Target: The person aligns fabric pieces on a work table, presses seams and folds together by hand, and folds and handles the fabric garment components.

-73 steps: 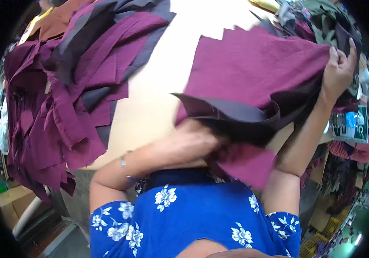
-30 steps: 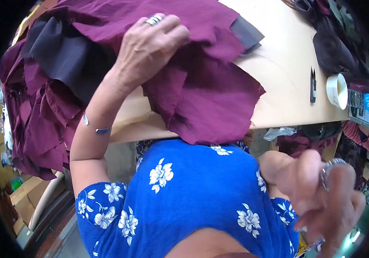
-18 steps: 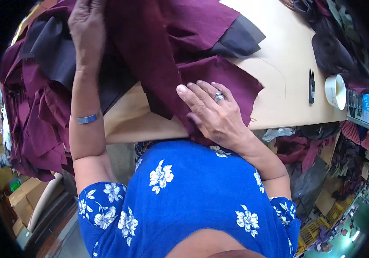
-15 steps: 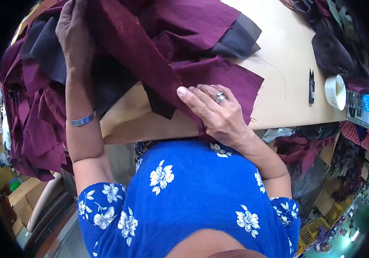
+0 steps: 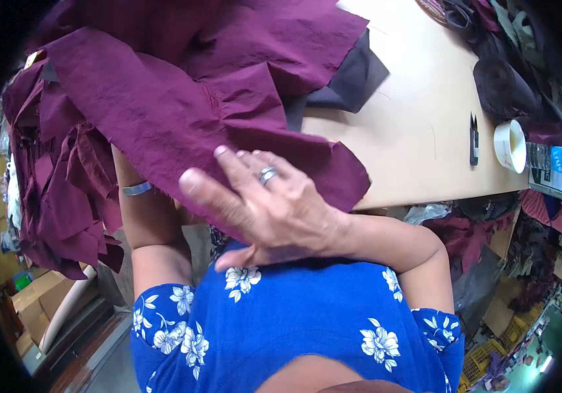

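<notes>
Had maroon cloth [image 5: 156, 98] partly spread across the table [image 5: 405, 154], not yet free of folds. Held the right hand [image 5: 290, 213] over it with fingers apart. Hid the left hand beneath, fingers impossible to tell.

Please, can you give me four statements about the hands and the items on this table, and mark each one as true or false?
1. The right hand wears a ring. True.
2. The left hand is fully visible. False: the maroon woven cloth covers it.
3. The small black snips lie inside the round white bowl. False: they lie beside it.
4. A silver metal bracelet is on the left arm. True.
</notes>
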Demonstrator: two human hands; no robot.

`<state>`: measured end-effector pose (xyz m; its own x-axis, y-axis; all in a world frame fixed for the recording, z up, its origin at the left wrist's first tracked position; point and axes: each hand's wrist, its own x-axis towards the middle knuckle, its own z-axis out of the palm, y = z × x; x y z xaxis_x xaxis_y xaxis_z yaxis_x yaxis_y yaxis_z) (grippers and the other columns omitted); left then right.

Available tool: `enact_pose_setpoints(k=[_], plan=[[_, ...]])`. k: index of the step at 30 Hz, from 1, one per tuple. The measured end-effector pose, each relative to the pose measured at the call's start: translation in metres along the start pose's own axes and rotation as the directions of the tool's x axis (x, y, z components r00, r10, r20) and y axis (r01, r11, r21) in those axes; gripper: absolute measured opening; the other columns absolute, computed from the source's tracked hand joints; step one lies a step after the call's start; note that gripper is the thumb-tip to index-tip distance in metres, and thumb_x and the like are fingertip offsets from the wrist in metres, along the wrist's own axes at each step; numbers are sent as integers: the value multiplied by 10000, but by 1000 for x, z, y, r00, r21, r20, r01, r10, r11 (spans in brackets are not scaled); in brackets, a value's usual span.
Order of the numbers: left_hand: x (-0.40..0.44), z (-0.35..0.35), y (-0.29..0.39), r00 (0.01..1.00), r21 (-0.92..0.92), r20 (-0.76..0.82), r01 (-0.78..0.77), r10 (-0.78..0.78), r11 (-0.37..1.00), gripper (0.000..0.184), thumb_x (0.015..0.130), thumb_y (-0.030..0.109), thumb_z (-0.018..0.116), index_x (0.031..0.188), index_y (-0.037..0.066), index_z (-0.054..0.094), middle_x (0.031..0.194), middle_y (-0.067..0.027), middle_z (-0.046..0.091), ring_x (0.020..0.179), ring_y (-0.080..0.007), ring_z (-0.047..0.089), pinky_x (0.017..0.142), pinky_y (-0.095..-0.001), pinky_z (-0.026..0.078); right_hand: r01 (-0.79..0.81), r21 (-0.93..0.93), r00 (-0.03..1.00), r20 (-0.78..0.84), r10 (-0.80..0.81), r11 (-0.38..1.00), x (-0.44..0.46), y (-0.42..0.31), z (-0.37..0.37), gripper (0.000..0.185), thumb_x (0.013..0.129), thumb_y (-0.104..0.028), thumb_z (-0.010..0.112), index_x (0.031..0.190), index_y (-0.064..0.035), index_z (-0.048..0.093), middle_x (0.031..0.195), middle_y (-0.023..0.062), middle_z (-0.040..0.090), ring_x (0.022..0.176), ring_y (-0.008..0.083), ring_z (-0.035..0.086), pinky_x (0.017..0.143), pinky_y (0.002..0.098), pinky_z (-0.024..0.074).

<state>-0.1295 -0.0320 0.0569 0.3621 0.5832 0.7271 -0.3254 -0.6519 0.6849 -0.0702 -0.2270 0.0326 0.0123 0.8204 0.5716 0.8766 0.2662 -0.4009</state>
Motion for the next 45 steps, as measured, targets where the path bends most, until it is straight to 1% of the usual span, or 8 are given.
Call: enact_pose_setpoints(k=[18,19,25,29,34,40,42,45], plan=[[23,-78,-76,707,186,338,597,-621,780,448,828,294,588,1161,0,530,1152,-137,566,966,-318,585,840,-376,466,-3,-128,1000,25,6,992,45,42,-60,234,720,-121,544,939,-41,559,759,73,517,656,212,581,610,341,466],[10,-131,-106,861,630,408,-24,-304,776,412,850,244,567,1179,0,524,1109,-112,584,938,-272,589,848,-345,457,6,-57,1000,18,-5,998,52,45,-57,198,704,-110,553,890,-41,545,746,82,517,668,232,588,602,347,475],[17,-183,-42,711,924,202,89,-673,371,419,871,275,535,1186,0,509,1130,-139,575,960,-279,585,859,-351,450,180,541,982,-52,-180,821,100,31,-10,85,696,-69,579,773,-33,565,763,106,567,709,280,609,600,381,492],[56,-103,-18,838,756,360,-4,-410,655,426,885,296,514,1191,0,499,1144,-157,569,974,-284,582,866,-355,444,258,931,959,-279,49,257,134,26,-44,220,664,106,518,811,-14,630,772,95,605,713,190,595,653,295,468],[136,59,-48,856,419,512,-176,-72,891,437,903,322,488,1197,-1,486,1161,-179,562,993,-290,578,875,-360,438,97,938,839,-257,480,332,101,104,-102,257,744,24,429,875,-5,649,846,67,617,801,131,585,727,234,480],[78,176,-138,718,175,692,-67,-74,982,497,920,389,450,1254,21,436,1259,-194,499,1111,-303,525,944,-362,396,-757,69,651,-15,759,650,-12,203,-94,273,750,47,411,911,22,630,865,78,644,869,151,596,850,265,441],[27,179,-185,653,354,743,-569,147,742,485,883,412,505,1241,87,478,1260,-142,509,1183,-289,479,986,-361,382,-792,33,610,25,792,609,-15,197,-91,265,768,-5,430,906,-43,653,887,111,673,860,239,641,830,346,478],[33,171,-157,780,216,621,-260,73,941,399,871,375,541,1161,102,550,1199,-104,553,1125,-268,517,931,-353,430,-747,35,665,13,747,664,-14,196,-90,249,783,-19,451,950,-49,633,894,130,664,878,255,636,831,347,477]])
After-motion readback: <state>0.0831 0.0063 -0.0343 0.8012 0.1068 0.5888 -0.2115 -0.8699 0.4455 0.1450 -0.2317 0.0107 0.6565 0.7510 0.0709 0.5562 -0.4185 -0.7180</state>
